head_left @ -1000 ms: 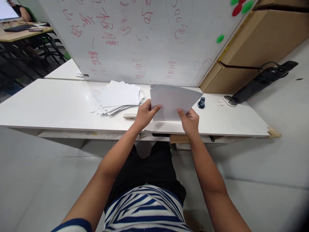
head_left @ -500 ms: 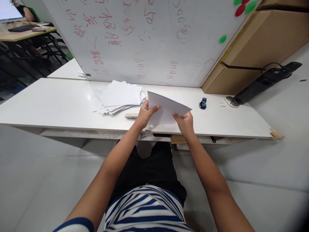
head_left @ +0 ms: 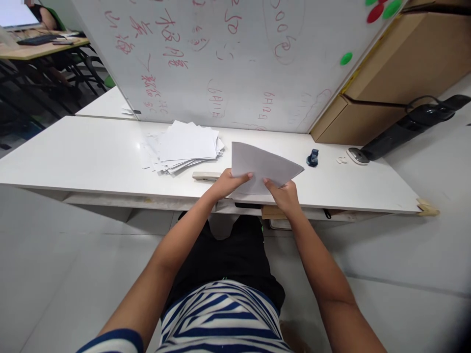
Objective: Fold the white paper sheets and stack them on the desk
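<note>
Both hands grip white paper (head_left: 263, 162), tilted above the front of the white desk; whether it is one sheet or a few I cannot tell. My left hand (head_left: 230, 184) is closed on its lower left edge, thumb on the near face. My right hand (head_left: 285, 195) pinches its lower right part, thumb also on top and the other fingers behind. A beige stapler (head_left: 206, 176) lies just left of my left hand, partly covered by it. Behind the stapler is an uneven stack of white paper (head_left: 189, 142).
A whiteboard (head_left: 235, 73) with red writing stands along the back of the desk (head_left: 99, 152). To the right are a small dark blue object (head_left: 312, 158), a white mouse (head_left: 357, 156), a black bottle (head_left: 408, 127) and cardboard boxes (head_left: 401, 63). A person (head_left: 47, 18) sits far left.
The paper has turned its face more toward me. My left hand has slid down the paper's left side, uncovering more of the stapler. The whole view has shifted slightly.
</note>
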{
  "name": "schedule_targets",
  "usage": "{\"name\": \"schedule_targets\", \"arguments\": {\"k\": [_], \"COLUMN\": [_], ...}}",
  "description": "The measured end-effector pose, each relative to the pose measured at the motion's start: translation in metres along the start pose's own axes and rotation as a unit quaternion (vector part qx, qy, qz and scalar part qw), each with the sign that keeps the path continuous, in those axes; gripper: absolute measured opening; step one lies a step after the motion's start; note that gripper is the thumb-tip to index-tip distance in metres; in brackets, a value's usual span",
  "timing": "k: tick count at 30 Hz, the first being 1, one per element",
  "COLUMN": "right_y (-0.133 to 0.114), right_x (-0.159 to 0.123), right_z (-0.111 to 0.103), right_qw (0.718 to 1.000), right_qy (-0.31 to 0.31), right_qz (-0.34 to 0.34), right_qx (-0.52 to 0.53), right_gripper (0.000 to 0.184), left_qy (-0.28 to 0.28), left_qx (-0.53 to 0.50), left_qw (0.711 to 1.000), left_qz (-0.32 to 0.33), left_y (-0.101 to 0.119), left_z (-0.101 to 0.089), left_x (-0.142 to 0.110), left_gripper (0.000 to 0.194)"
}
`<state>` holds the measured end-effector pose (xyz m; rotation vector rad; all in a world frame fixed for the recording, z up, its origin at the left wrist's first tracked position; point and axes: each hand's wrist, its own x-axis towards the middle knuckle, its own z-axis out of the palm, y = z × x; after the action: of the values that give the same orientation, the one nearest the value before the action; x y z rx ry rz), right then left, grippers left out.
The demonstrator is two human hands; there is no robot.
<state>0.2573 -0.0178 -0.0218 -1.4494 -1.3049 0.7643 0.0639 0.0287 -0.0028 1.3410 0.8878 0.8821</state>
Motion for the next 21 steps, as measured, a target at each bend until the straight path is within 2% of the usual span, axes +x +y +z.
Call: {"name": "schedule_targets", "arguments": {"k": [3,5,7,8,11,12,14,16,18,19,21], "right_y": [0.007,0.007,0.003,0.001,-0.006,-0.006,-0.001,0.009,0.022,0.028,0.039], "right_x": [-0.003,-0.013,-0.03,-0.041,-0.076,-0.086,-0.102,-0.111,-0.116,-0.118,-0.12], "right_z": [-0.002,-0.002,0.0,0.002,0.013,0.017,0.022,0.02,0.008,0.0,-0.018], "right_qw": [1.0,0.997,0.985,0.979,0.957,0.95,0.947,0.94,0.927,0.919,0.912], "right_qy": [0.009,0.069,0.132,0.135,0.051,0.05,0.097,0.17,0.213,0.224,0.219], "right_qz": [-0.006,-0.037,-0.046,-0.028,0.082,0.107,0.135,0.152,0.176,0.189,0.213], "right_qx": [-0.015,0.025,0.102,0.149,0.275,0.288,0.276,0.252,0.255,0.263,0.275], "right_gripper": [0.057,0.077,0.086,0.084,0.064,0.058,0.05,0.044,0.042,0.042,0.042], "left_qy": [0.041,0.074,0.122,0.146,0.181,0.173,0.119,0.005,-0.122,-0.128,-0.041], "left_qx": [0.006,-0.045,-0.122,-0.156,-0.186,-0.172,-0.107,0.001,0.116,0.161,0.214], "left_qw": [0.999,0.996,0.984,0.976,0.966,0.97,0.987,1.0,0.985,0.978,0.976], "left_qz": [-0.009,0.011,0.032,0.035,0.016,0.003,-0.015,-0.023,-0.03,-0.033,-0.022], "left_y": [0.003,0.005,0.004,0.002,-0.005,-0.006,-0.003,0.008,0.024,0.033,0.047], "left_z": [0.002,0.007,0.017,0.025,0.049,0.055,0.06,0.052,0.032,0.02,-0.008], "left_x": [-0.005,-0.01,-0.017,-0.022,-0.038,-0.044,-0.058,-0.073,-0.084,-0.087,-0.085], "left_gripper": [0.044,0.044,0.046,0.047,0.051,0.05,0.046,0.042,0.038,0.039,0.043]}}
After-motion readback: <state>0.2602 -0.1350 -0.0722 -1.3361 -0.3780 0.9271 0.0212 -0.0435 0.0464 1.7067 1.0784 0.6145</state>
